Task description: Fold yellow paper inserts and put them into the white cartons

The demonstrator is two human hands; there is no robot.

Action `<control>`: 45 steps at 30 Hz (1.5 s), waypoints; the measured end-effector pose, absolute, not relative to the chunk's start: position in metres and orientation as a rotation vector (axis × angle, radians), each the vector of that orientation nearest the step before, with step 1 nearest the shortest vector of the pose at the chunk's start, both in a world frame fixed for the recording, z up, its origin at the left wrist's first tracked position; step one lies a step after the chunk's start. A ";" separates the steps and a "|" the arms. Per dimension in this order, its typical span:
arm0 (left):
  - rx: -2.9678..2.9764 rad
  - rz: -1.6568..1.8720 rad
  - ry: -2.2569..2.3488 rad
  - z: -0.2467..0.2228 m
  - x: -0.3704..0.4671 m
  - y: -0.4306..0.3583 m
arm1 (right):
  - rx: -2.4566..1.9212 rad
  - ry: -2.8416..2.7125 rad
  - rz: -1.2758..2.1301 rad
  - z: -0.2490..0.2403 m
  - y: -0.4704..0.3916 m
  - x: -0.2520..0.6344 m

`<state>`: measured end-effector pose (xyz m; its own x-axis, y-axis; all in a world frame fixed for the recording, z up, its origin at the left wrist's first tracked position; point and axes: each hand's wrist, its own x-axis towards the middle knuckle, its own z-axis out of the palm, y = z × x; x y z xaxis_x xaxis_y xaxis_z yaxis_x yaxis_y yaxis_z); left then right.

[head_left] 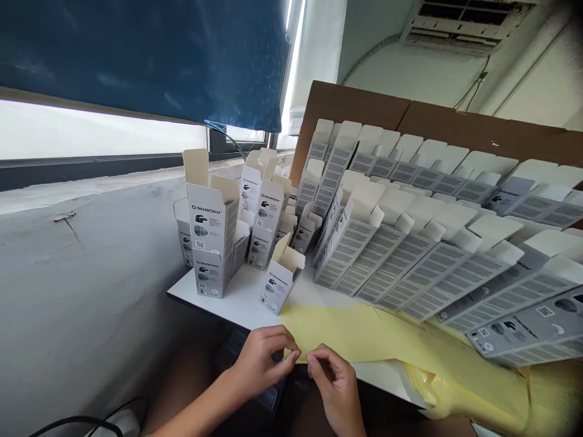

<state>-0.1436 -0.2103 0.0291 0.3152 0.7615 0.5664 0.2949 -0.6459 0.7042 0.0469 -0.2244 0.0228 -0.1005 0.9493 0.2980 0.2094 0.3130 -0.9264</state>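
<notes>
Just in front of the table's near edge, my left hand (266, 355) is closed, thumb and forefinger pinched together. Facing it across a small gap is my right hand (336, 382), also pinched. Anything between the fingertips is too small to make out. Nearest to my left hand, a small grey SilverCrest carton (277, 284) stands with its top flaps up. A yellow sheet (337, 334) lies on the white tabletop (237, 303) right beyond my fingers.
Stacked cartons (208, 243) stand at the table's left end by the wall. Rows of open-topped cartons (392, 255) fill the right side, before a brown cardboard panel (359, 103). Crumpled yellow wrapping (478, 388) hangs at the right edge. A black cable (77, 419) lies lower left.
</notes>
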 end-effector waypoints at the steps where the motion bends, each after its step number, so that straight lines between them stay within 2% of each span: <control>1: 2.098 1.351 0.894 0.027 -0.147 -0.208 | -1.089 -1.538 0.896 0.023 -0.225 0.049; 3: 2.057 1.600 0.932 0.023 -0.154 -0.199 | -1.090 -1.492 0.879 0.024 -0.225 0.053; 6: 1.964 1.891 1.320 0.015 -0.162 -0.173 | -1.120 -1.407 0.840 0.023 -0.223 0.060; 11: 1.908 1.382 1.652 0.007 -0.165 -0.124 | -1.094 -1.445 0.821 0.015 -0.217 0.057; 13: 1.850 1.318 1.682 0.008 -0.166 -0.117 | -1.065 -1.470 0.804 0.012 -0.214 0.055; 15: 1.875 1.424 1.613 0.012 -0.168 -0.119 | -1.027 -1.465 0.772 0.012 -0.211 0.054; 19: 2.003 1.603 1.170 0.036 -0.168 -0.145 | -0.911 -1.471 0.695 0.027 -0.209 0.048; 27: 1.894 1.264 0.844 0.100 -0.176 -0.200 | -0.643 -1.248 0.905 0.070 -0.232 0.012; 32: 2.080 1.022 0.803 0.113 -0.187 -0.216 | -0.657 -1.083 1.067 0.080 -0.242 0.006; 36: 2.118 1.046 0.860 0.112 -0.184 -0.222 | -0.676 -1.080 1.068 0.083 -0.248 0.002; 38: 2.118 1.096 0.853 0.111 -0.183 -0.222 | -0.670 -1.164 0.990 0.085 -0.249 0.004; 40: 2.106 1.125 0.845 0.111 -0.184 -0.221 | -0.711 -1.299 0.765 0.088 -0.249 0.011; 45: 2.014 1.129 0.915 0.113 -0.185 -0.219 | -0.724 -1.723 -0.235 0.112 -0.244 0.037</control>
<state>-0.1849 -0.2192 0.1134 0.3866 0.8134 0.4346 0.2573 -0.5477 0.7962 0.0367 -0.2442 0.1124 -0.1143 0.3407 0.9332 0.5783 0.7866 -0.2164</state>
